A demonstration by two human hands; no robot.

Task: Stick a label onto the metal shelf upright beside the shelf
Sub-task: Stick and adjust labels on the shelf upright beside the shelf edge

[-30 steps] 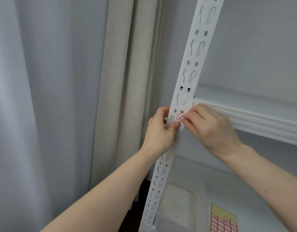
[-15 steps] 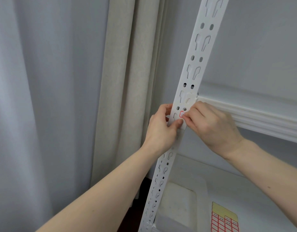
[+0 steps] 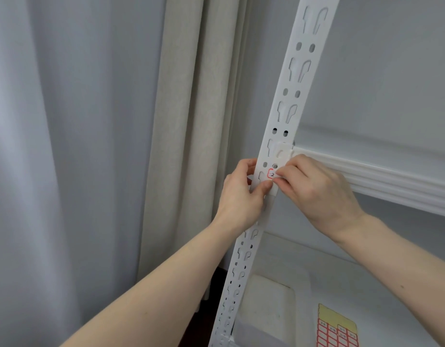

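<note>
A white slotted metal upright point(image 3: 295, 78) runs diagonally up the middle of the view. A small red-bordered label point(image 3: 270, 174) with a black mark lies on its face, just below the shelf edge point(image 3: 381, 180). My left hand point(image 3: 241, 196) wraps the upright from the left, its thumb pressed on the face under the label. My right hand point(image 3: 316, 189) comes from the right, with fingertips on the label's right edge, covering part of it.
A beige curtain point(image 3: 191, 146) and a grey curtain point(image 3: 66, 146) hang to the left. On the lower shelf lie a sheet of red-bordered labels point(image 3: 336, 331) and a white box point(image 3: 264, 301). A grey wall stands behind the shelf.
The view has shifted slightly. My right fingertips have slid a little to the right, so more of the label shows. Both hands stay on the upright.
</note>
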